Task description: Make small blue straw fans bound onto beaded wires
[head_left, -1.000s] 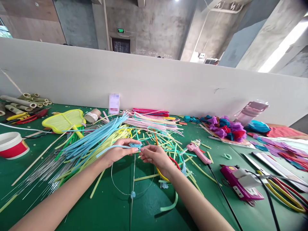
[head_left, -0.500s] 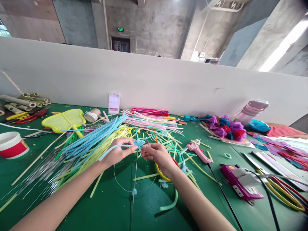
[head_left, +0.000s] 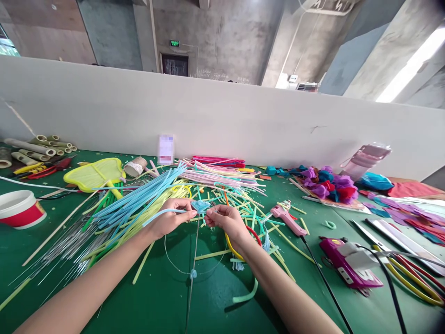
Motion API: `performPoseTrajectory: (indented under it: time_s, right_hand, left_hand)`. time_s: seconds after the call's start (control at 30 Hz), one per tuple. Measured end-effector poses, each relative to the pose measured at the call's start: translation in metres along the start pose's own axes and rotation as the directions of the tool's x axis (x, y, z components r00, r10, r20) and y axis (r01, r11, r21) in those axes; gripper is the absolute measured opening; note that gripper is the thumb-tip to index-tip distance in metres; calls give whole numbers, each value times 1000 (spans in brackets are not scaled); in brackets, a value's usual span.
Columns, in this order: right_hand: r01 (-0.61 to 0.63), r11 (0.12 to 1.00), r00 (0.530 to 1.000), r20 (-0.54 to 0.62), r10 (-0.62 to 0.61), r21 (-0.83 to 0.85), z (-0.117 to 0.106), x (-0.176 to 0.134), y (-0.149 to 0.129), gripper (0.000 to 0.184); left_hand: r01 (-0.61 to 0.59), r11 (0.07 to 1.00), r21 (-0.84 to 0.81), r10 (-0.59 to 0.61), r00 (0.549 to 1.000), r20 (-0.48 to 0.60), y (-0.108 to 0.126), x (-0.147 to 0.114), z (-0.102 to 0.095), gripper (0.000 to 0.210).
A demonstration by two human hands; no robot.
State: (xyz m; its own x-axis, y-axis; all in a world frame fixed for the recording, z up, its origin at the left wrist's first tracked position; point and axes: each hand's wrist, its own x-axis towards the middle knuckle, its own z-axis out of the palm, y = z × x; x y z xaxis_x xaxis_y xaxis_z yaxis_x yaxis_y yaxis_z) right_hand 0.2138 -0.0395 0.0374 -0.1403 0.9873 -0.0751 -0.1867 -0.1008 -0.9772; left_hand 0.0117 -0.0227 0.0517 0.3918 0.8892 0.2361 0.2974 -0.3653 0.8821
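Note:
Pinched in my left hand [head_left: 170, 217] is a light blue woven piece [head_left: 200, 206] made of fuzzy stem. A loose light blue fuzzy stem [head_left: 158, 215] passes back over that hand's fingers. Close by on the right, my right hand [head_left: 226, 221] is closed, thumb against fingertips, on what looks like a thin wire at the edge of the blue piece. Below the piece hangs a straight thin wire stem [head_left: 196, 246] with a small blue knot [head_left: 193, 274] on it. A fine wire loop [head_left: 170, 260] curves out around the stem.
Blue fuzzy stems [head_left: 139, 197] and yellow-green ones lie left and behind. A pink glue gun [head_left: 288, 220], a purple power strip [head_left: 347, 264] and large scissors [head_left: 392, 264] are on the right. A paper cup [head_left: 21, 211] stands left; a white partition [head_left: 222, 120] rises behind.
My hands stay close together around the blue piece; the right fingertips have shifted very slightly. The whole view has moved a little.

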Motion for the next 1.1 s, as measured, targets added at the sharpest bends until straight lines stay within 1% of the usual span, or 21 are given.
performPoseTrajectory:
  time_s: [0.07, 0.17, 0.27, 0.3, 0.37, 0.4, 0.5, 0.57, 0.7, 0.83, 0.9, 1.0, 1.1]
  right_hand:
    - [-6, 1000, 1000, -6, 6, 10, -1, 3, 1, 37]
    - [-45, 998, 999, 28, 44, 39, -2, 5, 2, 40]
    - [-90, 994, 995, 58, 86, 61, -3, 4, 2, 41]
    - [-96, 993, 994, 63, 92, 61, -3, 3, 1, 41]
    - [-97, 994, 993, 72, 93, 50, -3, 0, 0, 39]
    - [-94, 995, 993, 73, 91, 41, -3, -1, -1, 37]
    - [-92, 996, 994, 67, 91, 21, -3, -2, -3, 36]
    - [-94, 995, 994, 65, 93, 12, -3, -2, -2, 36]
    - [-87, 996, 993, 76, 87, 1, -3, 0, 0, 35]
    - [-84, 996, 995, 51, 83, 7, -1, -1, 0, 37]
    - [-104, 994, 994, 39, 103, 14, -1, -2, -1, 39]
    - [-164, 986, 985, 52, 163, 15, -1, -4, -3, 41]
    - [-208, 977, 975, 81, 205, 39, -3, -4, -4, 38]
  left_hand:
    - [6, 1000, -24, -7, 1000, -22, -3, 1, 1, 31]
    - [-6, 998, -68, 0, 997, -78, -8, 1, 5, 33]
    - [0, 988, -154, -16, 994, -105, -9, 3, 5, 22]
    - [8, 987, -159, -23, 995, -95, -9, 3, 5, 25]
    - [10, 995, -96, -15, 998, -58, -8, 4, 2, 38]
    - [0, 999, -35, -2, 999, -41, -7, 4, 0, 39]
    - [-54, 988, 146, 59, 998, -27, -4, 4, -4, 34]
    - [-87, 964, 252, 99, 994, -35, -2, 4, -5, 37]
    - [-157, 899, 409, 182, 983, -23, 2, 2, -5, 34]
    - [-246, 834, 494, 294, 956, -20, 0, 2, -4, 31]
    - [-281, 807, 519, 337, 941, -15, -2, 2, -4, 31]
    - [-295, 793, 533, 355, 935, -12, -4, 3, -3, 30]
    - [-297, 796, 528, 358, 934, -14, -4, 3, -3, 29]
